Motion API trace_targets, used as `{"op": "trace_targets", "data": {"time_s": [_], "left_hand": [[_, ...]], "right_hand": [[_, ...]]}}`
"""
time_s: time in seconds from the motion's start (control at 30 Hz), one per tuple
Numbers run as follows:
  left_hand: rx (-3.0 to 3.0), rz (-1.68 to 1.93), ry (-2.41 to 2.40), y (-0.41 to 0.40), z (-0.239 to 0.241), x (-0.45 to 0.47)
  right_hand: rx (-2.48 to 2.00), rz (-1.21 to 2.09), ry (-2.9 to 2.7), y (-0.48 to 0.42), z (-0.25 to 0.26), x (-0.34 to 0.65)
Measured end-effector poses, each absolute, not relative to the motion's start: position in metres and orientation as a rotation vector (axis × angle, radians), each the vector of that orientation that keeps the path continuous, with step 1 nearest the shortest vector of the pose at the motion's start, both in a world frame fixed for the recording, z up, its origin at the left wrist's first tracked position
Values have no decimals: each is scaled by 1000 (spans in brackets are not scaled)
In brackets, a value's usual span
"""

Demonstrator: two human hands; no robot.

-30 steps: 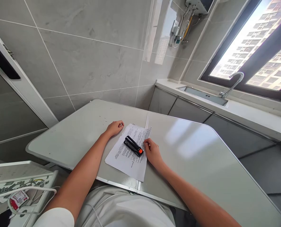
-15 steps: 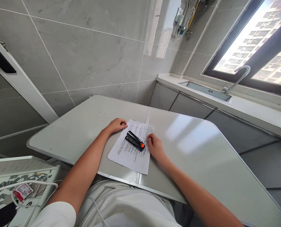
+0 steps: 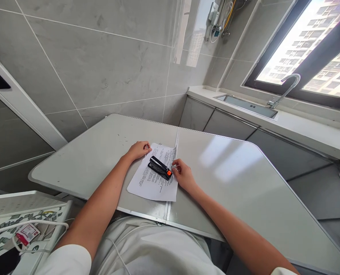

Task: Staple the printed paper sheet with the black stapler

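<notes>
A printed sheet of paper (image 3: 149,193) lies on the table, its right edge bent up by my right hand. On top of it rests a black stapler (image 3: 159,168) with an orange end, slanting down to the right. My left hand (image 3: 139,150) is at the paper's upper left edge, with curled fingers closed on that edge. At the right edge, close to the stapler's orange end, the fingertips of my right hand (image 3: 183,173) pinch the paper. Neither hand grips the stapler. Whether there is more than one sheet I cannot tell.
The pale folding table (image 3: 229,198) has a metal seam down its middle. On the left stands a white cart (image 3: 23,202) with a red and white box (image 3: 27,233) and cables. A counter with a sink (image 3: 248,107) and tap (image 3: 290,89) runs along the right under the window.
My right hand has moved in a little, and the paper's right edge now bends upward. The paper's near edge has shifted slightly away from me. My left hand stays at the upper left edge.
</notes>
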State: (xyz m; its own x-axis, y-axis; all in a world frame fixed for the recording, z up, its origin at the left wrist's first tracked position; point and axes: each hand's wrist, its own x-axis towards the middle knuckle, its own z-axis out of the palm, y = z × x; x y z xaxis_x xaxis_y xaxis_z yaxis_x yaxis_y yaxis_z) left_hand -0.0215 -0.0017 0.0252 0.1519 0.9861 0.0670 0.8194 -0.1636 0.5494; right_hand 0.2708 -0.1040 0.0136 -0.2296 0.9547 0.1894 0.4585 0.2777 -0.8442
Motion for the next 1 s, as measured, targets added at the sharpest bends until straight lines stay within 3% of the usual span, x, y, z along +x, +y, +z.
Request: {"op": "trace_targets", "data": {"time_s": [0.73, 1.0], "left_hand": [[2154, 504, 1907, 1, 20, -3], [2064, 878, 1675, 6, 20, -9]], "right_hand": [[-1158, 1037, -1777, -101, 11, 271], [-1112, 1274, -1461, -99, 9, 272]]}}
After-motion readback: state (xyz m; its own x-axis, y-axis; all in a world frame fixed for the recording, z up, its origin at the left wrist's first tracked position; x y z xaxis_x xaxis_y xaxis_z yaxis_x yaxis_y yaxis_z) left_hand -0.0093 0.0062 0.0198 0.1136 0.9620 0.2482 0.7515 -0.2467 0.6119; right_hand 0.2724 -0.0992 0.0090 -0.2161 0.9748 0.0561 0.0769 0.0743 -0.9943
